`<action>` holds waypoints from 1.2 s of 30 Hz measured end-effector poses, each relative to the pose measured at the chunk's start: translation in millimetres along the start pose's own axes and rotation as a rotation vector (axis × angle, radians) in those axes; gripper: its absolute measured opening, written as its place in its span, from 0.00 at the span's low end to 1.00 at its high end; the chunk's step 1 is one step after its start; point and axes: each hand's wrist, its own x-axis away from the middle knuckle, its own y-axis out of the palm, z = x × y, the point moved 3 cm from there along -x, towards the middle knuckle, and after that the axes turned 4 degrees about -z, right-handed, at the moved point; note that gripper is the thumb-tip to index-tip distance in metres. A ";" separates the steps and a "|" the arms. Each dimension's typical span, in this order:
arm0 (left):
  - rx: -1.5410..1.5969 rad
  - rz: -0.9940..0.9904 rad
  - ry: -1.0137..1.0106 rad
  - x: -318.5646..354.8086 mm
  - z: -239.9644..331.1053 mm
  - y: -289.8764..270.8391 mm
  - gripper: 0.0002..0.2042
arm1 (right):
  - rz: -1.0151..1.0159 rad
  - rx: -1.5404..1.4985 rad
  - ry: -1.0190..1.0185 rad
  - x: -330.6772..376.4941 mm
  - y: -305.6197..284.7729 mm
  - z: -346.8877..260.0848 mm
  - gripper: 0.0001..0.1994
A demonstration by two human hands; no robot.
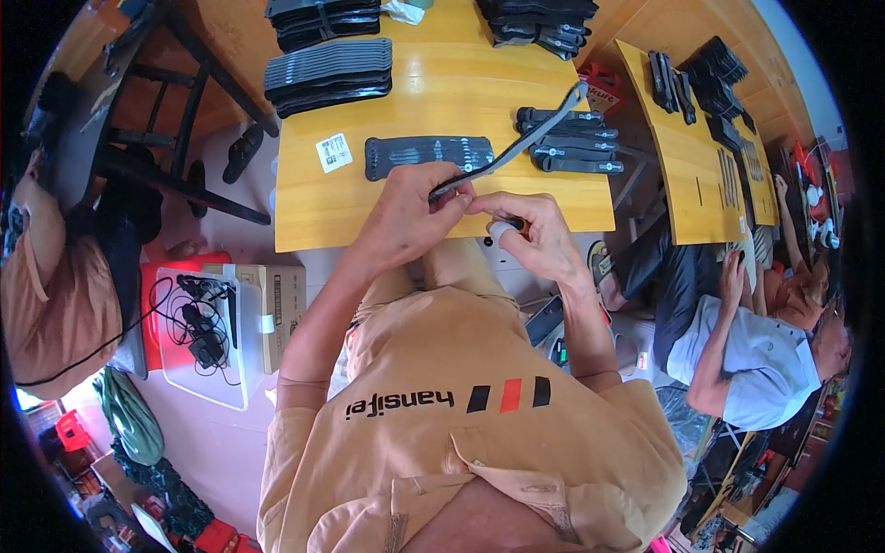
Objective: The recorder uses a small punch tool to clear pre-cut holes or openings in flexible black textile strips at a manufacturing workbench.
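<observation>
My left hand [410,214] is closed on one end of a dark grey strap [527,140], which slants up and to the right over the table with its far end free. Close beside it, my right hand [539,241] is curled with its index fingertip at the strap's held end. A small orange and black thing, mostly hidden, sits in its grip; the kind cannot be made out. The thumb wears a white wrap [502,235]. Just beyond my hands lies a flat row of black straps [387,158], and to the right a pile of looped straps [576,152].
The yellow table [323,212] bears a white label sheet [334,153] and stacked black straps [327,78] at the far left, with another bundle [539,23] far right. A clear bin of cables [207,336] stands left on the floor. Other people sit at both sides.
</observation>
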 end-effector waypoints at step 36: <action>1.400 0.381 -0.197 13.2 -41.8 6.5 0.18 | 0.144 -0.296 -0.040 -4.4 31.7 10.7 0.14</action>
